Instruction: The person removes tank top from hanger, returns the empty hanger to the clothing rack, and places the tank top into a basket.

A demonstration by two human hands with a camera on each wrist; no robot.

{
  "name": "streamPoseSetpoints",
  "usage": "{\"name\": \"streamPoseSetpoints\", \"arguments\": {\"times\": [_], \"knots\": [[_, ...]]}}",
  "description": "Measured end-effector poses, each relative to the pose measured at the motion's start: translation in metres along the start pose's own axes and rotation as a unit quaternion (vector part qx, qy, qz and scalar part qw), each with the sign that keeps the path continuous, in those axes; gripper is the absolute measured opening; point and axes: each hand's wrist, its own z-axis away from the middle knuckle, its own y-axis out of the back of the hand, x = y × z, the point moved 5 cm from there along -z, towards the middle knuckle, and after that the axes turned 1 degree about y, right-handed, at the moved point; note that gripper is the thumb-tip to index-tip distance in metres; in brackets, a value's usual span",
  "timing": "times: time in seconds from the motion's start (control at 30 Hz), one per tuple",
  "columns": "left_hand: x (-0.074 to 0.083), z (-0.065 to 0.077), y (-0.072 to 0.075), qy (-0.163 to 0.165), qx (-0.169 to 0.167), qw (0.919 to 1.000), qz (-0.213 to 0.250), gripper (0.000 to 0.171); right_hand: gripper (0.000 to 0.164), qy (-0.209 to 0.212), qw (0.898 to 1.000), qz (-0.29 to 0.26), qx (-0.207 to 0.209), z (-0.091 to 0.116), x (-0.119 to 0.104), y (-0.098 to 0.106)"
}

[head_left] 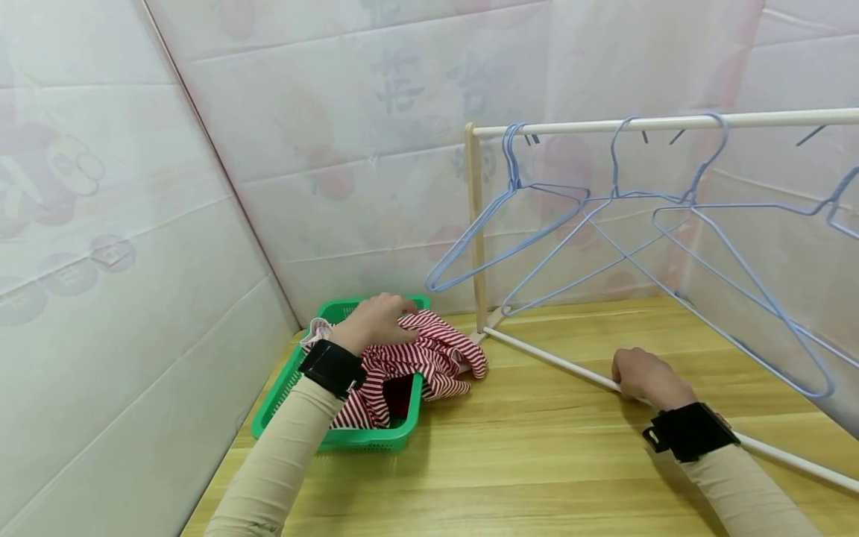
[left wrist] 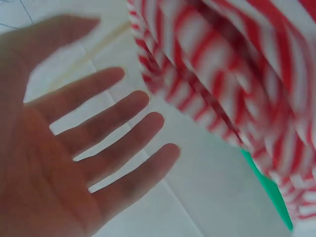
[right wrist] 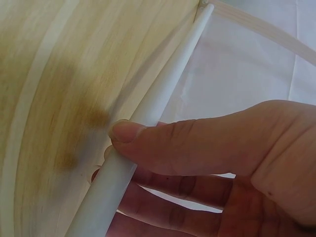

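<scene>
My left hand (head_left: pixel 379 322) hovers over a red-and-white striped garment (head_left: pixel 446 350) bunched in and over the edge of a green basket (head_left: pixel 412 418). In the left wrist view its fingers (left wrist: pixel 133 173) are spread and straight, apart from the striped cloth (left wrist: pixel 237 89). My right hand (head_left: pixel 647 377) grips the white lower bar (head_left: pixel 557 362) of a clothes rack. The right wrist view shows the thumb over this bar (right wrist: pixel 168 84) and the other fingers curled beneath it.
Several blue wire hangers (head_left: pixel 614 198) hang from the rack's white top rail (head_left: pixel 577 127). A wooden upright (head_left: pixel 475 224) carries the rack's left end. Dark cloth (head_left: pixel 398 395) shows inside the basket. Pale covered walls (head_left: pixel 376 171) enclose the wooden table (head_left: pixel 510 462).
</scene>
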Motion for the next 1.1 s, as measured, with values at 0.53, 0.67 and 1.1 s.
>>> {"name": "streamPoseSetpoints", "arguments": {"times": [0.53,0.67,1.1], "knots": [[0.064,-0.024,-0.030,0.029,-0.148,0.9884,-0.012,0.078,0.015,-0.010,1.000,0.001,-0.010,-0.002,0.003,-0.003],[0.070,-0.026,-0.035,0.034,-0.168,0.9849,-0.023,0.080,0.017,-0.006,1.000,0.002,-0.009,-0.002,0.003,-0.002],[0.074,-0.038,-0.038,0.039,-0.159,0.9805,-0.108,0.052,0.016,-0.003,1.000,-0.001,-0.004,-0.001,0.002,-0.002]]}}
